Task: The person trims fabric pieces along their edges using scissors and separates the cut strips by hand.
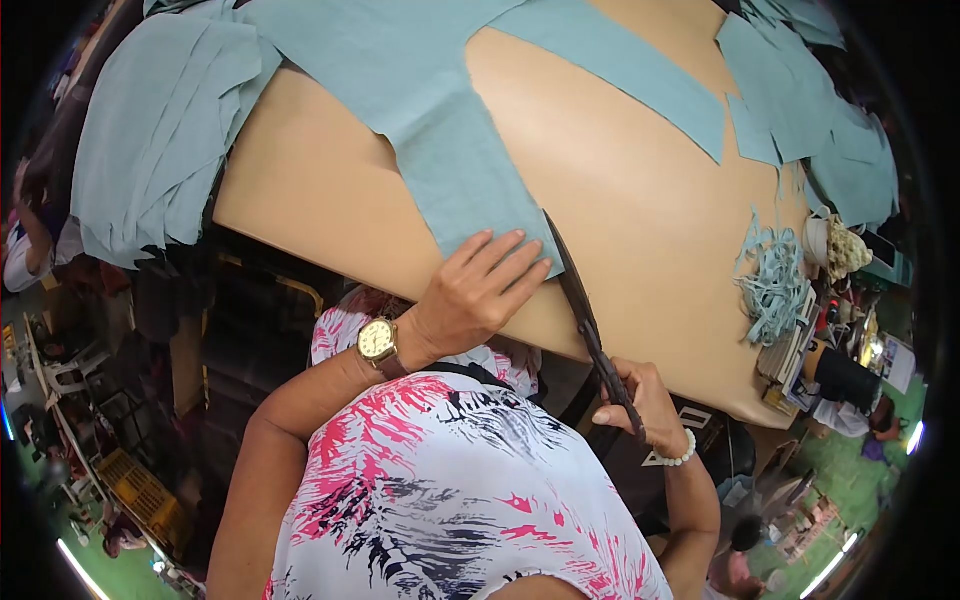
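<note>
A light blue-green piece of fabric (455, 150) lies across the tan table, one strip-like end reaching toward me. My left hand (485, 285), with a watch (377, 340) on the wrist, presses flat on that end with its fingers stretched out. In my right hand (645, 405) is a pair of large dark scissors (585, 315), the fingers wrapped round the handles. The blades lie along the right edge of the fabric end, close to my left fingertips. Whether the blades are parted I cannot tell.
A stack of cut fabric pieces (165, 130) hangs over the table's left edge. More pieces (800, 110) lie at the far right, near a tangle of thin fabric scraps (775, 285). The tan table (640, 230) ends just before my body. Other people sit farther off.
</note>
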{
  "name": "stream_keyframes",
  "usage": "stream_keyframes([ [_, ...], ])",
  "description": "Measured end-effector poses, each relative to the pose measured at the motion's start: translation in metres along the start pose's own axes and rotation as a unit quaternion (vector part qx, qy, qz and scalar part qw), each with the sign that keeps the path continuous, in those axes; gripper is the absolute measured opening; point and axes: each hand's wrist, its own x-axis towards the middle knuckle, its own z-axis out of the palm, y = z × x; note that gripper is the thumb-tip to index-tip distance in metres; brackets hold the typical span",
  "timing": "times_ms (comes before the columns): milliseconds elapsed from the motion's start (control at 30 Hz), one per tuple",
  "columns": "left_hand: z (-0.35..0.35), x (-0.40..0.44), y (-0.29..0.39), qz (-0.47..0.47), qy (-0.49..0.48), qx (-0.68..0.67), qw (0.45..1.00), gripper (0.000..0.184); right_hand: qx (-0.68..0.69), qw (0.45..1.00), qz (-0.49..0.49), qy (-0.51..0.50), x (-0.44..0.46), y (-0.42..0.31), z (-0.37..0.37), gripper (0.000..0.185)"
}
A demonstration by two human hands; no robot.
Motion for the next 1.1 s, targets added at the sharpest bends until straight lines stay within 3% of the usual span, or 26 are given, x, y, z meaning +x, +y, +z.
stream_keyframes([
  [833,0.0,-0.001,-0.001,-0.007,-0.009,-0.008,1.0,0.031,-0.043,0.998,0.038,0.024,-0.006,0.009,-0.003,0.043],
  [1033,0.0,-0.001,-0.002,-0.006,-0.006,-0.009,1.0,0.03,0.014,0.993,0.118,0.011,-0.009,-0.001,-0.005,0.041],
  [1100,0.0,-0.001,-0.002,-0.006,-0.003,-0.01,1.0,0.03,0.025,0.997,0.072,-0.012,-0.007,-0.004,-0.007,0.04],
])
